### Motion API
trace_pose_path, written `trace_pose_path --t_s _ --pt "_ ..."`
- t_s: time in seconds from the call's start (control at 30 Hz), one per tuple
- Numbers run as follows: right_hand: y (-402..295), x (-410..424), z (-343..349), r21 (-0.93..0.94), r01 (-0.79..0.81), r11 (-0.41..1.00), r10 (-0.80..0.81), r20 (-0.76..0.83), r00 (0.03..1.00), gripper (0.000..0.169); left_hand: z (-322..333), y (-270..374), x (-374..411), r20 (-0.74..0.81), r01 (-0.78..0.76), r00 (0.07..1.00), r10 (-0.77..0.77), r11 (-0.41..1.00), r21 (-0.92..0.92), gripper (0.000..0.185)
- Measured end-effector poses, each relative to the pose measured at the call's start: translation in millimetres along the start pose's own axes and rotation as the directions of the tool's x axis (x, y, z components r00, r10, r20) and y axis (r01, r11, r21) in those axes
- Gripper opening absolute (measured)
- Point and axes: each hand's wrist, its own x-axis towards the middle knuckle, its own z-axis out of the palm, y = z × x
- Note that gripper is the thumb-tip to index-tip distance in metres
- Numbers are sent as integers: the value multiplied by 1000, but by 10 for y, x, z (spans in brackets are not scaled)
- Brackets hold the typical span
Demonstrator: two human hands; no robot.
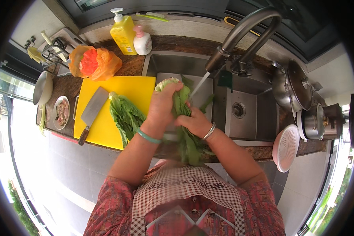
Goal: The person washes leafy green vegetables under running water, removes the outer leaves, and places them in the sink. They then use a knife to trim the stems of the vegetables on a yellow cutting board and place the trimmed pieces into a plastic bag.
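Over the left basin of a steel sink (pixel 180 60), my left hand (pixel 162 103) grips a head of leafy lettuce (pixel 183 100) near its pale root end. My right hand (pixel 196 122) holds the same head lower down, among the green leaves, which hang towards my apron. Water runs from the faucet (pixel 217 59) in a thin stream beside the lettuce. A few loose leaves (pixel 207 103) are in the basin. To the left, a second head of lettuce (pixel 125 118) lies on a yellow cutting board (pixel 135 85), next to a cleaver (pixel 95 106).
An orange plastic bag (pixel 109 63), a yellow pump bottle (pixel 122 35) and a white pump bottle (pixel 143 44) stand behind the board. At far left is a plate of meat (pixel 62 112). Pots (pixel 290 85) and a pink colander (pixel 286 147) stand right of the sink.
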Motion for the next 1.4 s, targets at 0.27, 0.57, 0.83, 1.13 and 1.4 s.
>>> trace_pose_path --t_s 0.27,0.57,0.83,1.13,1.4 --pt "386 -49 -122 246 365 898 -202 -507 838 13 -324 -205 513 -116 -95 993 40 849 -520 9" --pt "203 -169 -921 554 328 765 146 -646 749 21 -447 -494 639 280 -353 931 232 391 850 112" --pt "265 35 -683 547 318 775 16 -519 855 18 -181 -899 267 454 166 650 -609 697 697 48" --pt "643 197 -779 829 286 481 247 -441 863 25 -311 -1268 149 345 -279 929 -136 355 892 21" --pt "990 412 -1362 848 390 360 204 -479 854 30 -295 -977 -14 470 -545 795 384 111 831 54"
